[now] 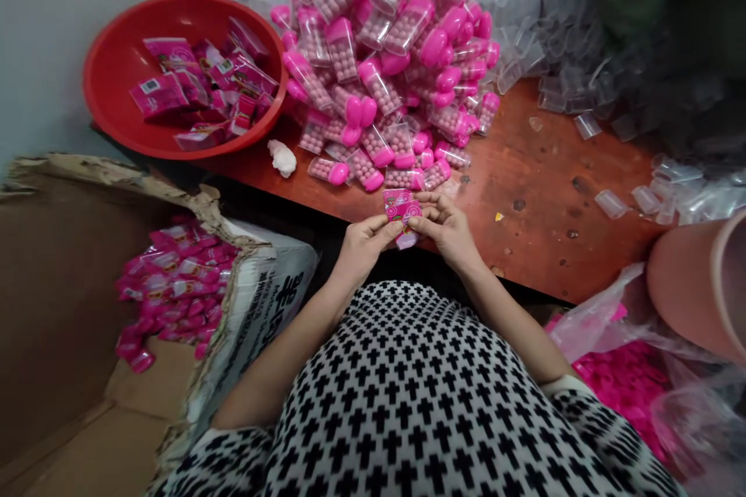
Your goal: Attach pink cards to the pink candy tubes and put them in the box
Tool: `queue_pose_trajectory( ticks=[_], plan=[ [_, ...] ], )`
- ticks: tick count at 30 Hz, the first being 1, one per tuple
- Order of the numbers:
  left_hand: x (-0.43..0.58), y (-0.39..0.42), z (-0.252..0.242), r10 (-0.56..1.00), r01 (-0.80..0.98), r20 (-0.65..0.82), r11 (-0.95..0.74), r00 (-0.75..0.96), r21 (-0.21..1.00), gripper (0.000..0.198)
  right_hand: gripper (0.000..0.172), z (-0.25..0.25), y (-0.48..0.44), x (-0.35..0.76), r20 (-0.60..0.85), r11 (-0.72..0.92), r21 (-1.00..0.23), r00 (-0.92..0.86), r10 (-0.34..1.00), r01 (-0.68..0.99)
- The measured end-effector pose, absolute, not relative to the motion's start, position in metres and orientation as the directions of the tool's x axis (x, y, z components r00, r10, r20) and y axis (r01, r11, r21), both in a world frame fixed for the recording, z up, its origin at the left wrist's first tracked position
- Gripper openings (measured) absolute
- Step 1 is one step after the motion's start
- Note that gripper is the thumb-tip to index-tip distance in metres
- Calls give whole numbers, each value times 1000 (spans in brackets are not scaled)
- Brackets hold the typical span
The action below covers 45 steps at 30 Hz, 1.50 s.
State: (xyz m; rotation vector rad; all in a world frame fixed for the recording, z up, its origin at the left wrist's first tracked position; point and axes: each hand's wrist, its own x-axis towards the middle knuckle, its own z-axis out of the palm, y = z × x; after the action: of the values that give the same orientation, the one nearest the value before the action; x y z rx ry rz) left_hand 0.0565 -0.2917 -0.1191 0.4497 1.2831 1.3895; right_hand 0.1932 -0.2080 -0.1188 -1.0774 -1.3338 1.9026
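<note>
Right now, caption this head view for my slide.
Both hands hold a pink packet before a candy pile.

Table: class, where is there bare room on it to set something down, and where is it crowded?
Bare wood on the table lies right of the candy pile, before the clear cups. Crowded: the pile, the red bowl, and the near edge by both hands.

Pink packets are seen in a red basin. Pink-capped candy tubes w/ pale pink balls are piled on a brown tabletop. Blk-and-wht cross-print top is worn.
</note>
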Motion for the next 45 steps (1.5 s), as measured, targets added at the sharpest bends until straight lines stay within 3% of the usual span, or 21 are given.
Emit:
queue_pose_trajectory(
  ticks=[3,6,8,13,16,20,23,27,34,41,45],
  plan=[
    [57,-290,-118,816,-605,-510,269,-270,750,43,50,-118,-196,195,-205,-108,-962,-399,894,253],
    [57,-287,-115,771,-644,-551,250,-319,723,43,57,-120,-176,191,-32,94,-813,-206,978,575],
    [57,-286,-114,750,-670,-564,224,-345,707,42,64,-121,-163,186,17,115,-727,-150,989,677],
    [50,-287,-117,690,-760,-618,152,-376,632,41,67,-123,-142,189,-39,72,-645,-127,991,761],
    [45,-287,-119,667,-822,-650,98,-364,561,40,61,-122,-142,202,-46,70,-734,-153,987,675],
    [44,-283,-120,654,-883,-670,7,-351,469,30,41,-111,-174,210,-166,-93,-955,-248,954,281],
    [47,-281,-118,659,-910,-665,-72,-350,408,20,41,-98,-215,204,-262,-239,-965,-395,881,107],
    [51,-280,-116,685,-922,-640,-127,-349,366,10,49,-92,-249,193,-350,-352,-932,-476,806,89],
    [60,-280,-113,706,-927,-621,-139,-340,348,8,49,-101,-250,188,-329,-314,-943,-462,824,112],
    [61,-281,-117,776,-885,-524,-93,-351,456,26,45,-110,-246,185,-361,-377,-923,-495,790,72],
    [59,-279,-116,804,-855,-481,-63,-349,515,38,41,-122,-245,187,-246,-218,-969,-439,864,115]
  ],
)
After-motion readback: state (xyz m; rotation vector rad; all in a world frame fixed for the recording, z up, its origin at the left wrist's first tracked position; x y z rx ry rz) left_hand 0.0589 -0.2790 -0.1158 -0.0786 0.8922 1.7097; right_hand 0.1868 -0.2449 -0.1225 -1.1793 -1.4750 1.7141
